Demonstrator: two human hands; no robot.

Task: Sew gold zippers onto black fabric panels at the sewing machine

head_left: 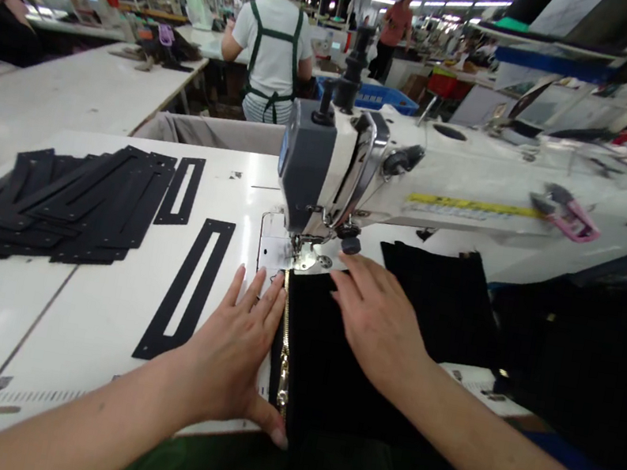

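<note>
Bright ceiling lights (442, 0) hang above crowded worktables (83, 80)

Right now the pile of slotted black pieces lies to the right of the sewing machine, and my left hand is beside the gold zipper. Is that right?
Not quite: the head view shows the pile to the left of the sewing machine, not the right. Your left hand is indeed beside the gold zipper.

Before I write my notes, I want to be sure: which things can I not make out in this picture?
All in the head view:
- Stitches at the foot: too small.
- Near edge of the black cloth: lost in dark cloth below.
- Number of pieces in the pile: they overlap.
- Marks on the yellow tape: blurred.
- Far end of the machine: cut off by right edge.
</note>
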